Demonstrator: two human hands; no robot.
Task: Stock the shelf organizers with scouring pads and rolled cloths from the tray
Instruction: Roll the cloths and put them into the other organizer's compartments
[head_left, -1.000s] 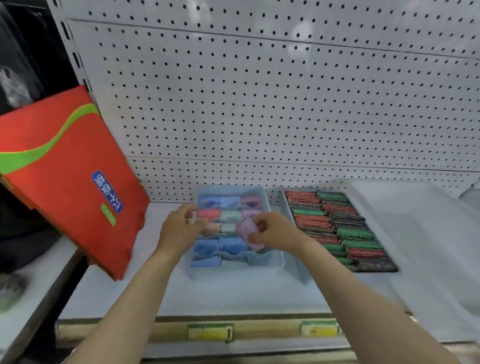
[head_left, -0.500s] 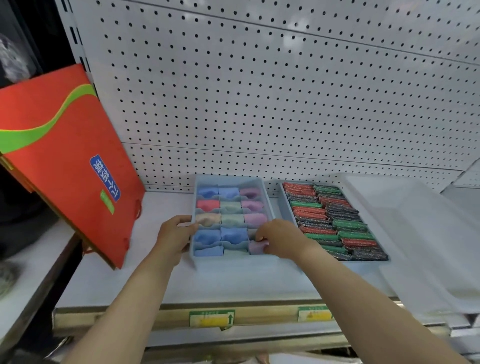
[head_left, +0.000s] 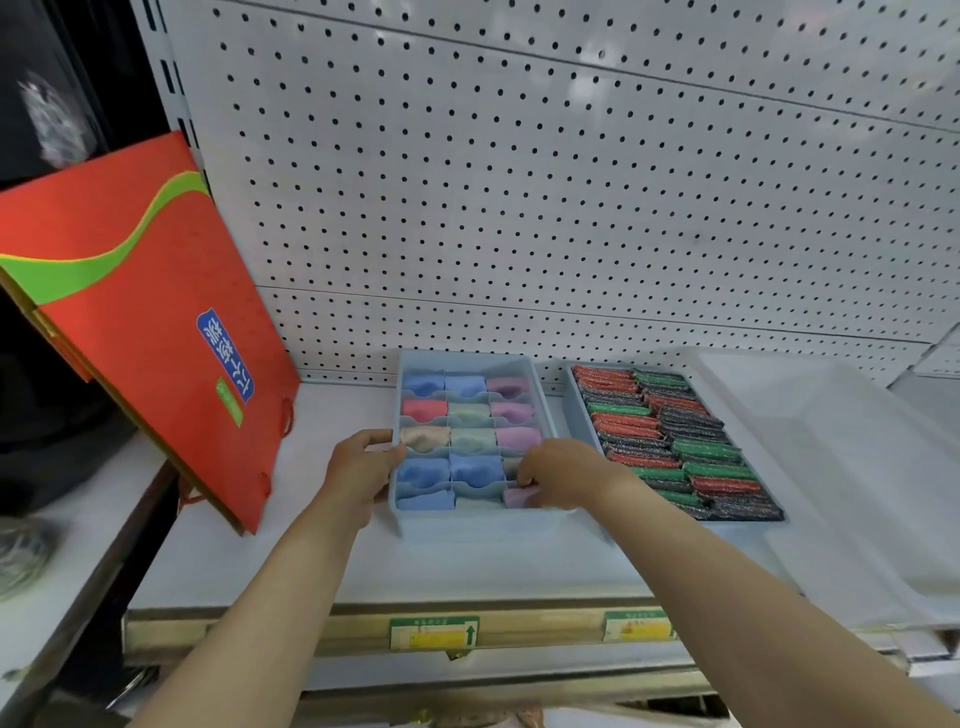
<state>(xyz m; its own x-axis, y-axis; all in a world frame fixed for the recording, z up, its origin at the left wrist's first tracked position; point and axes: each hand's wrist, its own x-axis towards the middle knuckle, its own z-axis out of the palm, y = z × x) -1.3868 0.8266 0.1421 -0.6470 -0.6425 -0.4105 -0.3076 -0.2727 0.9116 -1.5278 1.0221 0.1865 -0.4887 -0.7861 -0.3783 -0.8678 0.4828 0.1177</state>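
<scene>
A red-and-green paper bag leans beside the white pegboard, above yellow price labels

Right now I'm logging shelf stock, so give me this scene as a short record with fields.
cloth organizer: light blue, divided in cells, rolled cloths in blue, red, tan, green, pink
pad organizer: right of it, packed with red, green and dark scouring pads
left hand: holds the cloth organizer's left wall
right hand: fingers on a pink cloth in the front right cell
lid: clear plastic, far right
bag: red, leaning at left
shelf: white, pegboard behind
</scene>
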